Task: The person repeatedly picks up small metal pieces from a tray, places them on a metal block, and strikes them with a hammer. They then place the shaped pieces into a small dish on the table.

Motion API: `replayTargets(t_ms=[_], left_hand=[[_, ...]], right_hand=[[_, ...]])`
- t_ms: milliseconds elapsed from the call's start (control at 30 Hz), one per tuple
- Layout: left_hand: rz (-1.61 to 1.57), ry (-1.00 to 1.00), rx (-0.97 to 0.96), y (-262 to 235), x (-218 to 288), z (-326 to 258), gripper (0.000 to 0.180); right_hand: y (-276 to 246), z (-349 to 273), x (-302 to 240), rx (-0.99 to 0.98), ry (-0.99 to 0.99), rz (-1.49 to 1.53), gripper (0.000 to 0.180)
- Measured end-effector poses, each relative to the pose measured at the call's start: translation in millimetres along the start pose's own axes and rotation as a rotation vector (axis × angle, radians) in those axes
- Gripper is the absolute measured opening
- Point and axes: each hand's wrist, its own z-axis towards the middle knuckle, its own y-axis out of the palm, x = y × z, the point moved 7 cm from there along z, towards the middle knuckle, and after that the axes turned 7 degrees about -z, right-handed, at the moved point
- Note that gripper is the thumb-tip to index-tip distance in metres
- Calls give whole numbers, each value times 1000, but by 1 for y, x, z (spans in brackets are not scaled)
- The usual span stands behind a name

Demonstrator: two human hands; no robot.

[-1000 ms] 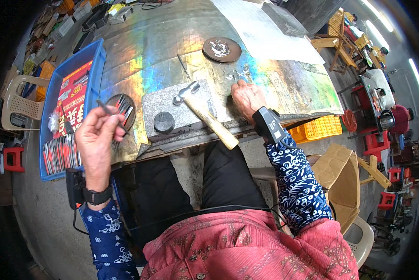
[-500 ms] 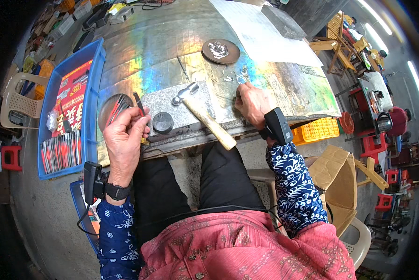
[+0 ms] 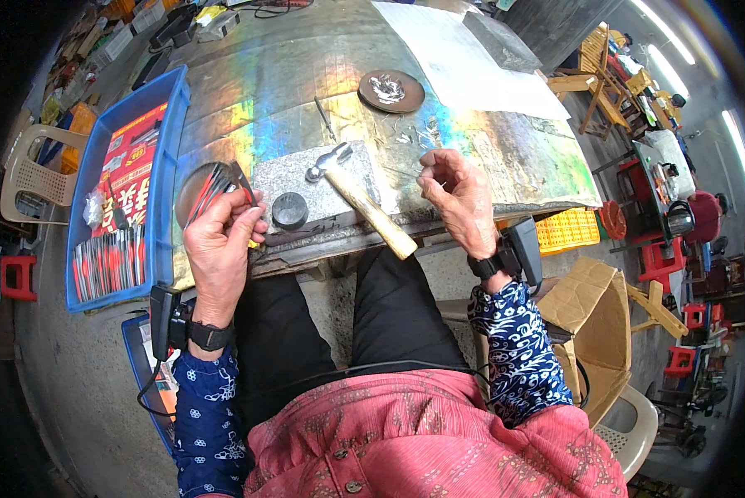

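So, in the head view, a slim dark piece [image 3: 240, 174] is pinched tight by the left hand [image 3: 218, 245], right by a round dish [image 3: 188, 192] of red-and-black strips [image 3: 210, 192]. A thin wire-like sliver [image 3: 403, 173] is nipped between the right hand's [image 3: 462, 202] thumb and fingers, above the tabletop [image 3: 285, 79]. Between the hands, a wooden-handled hammer [image 3: 362, 202] is propped across a speckled stone block [image 3: 279, 177], near a black puck [image 3: 290, 211].

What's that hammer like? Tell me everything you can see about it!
The hammer has a shiny grey, metal-looking head and a long, pale, wood-looking handle. It lies slantwise, its head on the speckled grey slab, its handle sticking out past the slab's near edge. Nobody is holding it.
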Motion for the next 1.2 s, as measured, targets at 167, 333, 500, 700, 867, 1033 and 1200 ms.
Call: replayTargets(t_ms=[167, 333, 500, 700, 867, 1033, 1200], left_hand=[[-98, -33, -1, 0, 11, -4, 12], [-257, -114, -9, 13, 19, -14, 12], [-473, -182, -55, 28, 22, -23, 14], [-717, -282, -60, 36, 16, -36, 18], [-852, -318, -68, 39, 12, -45, 19], [-882, -325, -57, 38, 10, -49, 19], [-850, -310, -30, 38, 11, -50, 19]], right_hand=[[0, -12, -26, 23, -9, 57, 19], [10, -25, -56, 2, -97, 25, 12], [37, -45, -87, -68, -232, -22, 14], [66, -62, -112, -105, -353, -27, 21], [80, -67, -102, -92, -144, 179, 22], [82, -70, -101, -63, -133, 220, 18], [83, -70, -100, -56, -131, 194, 18]])
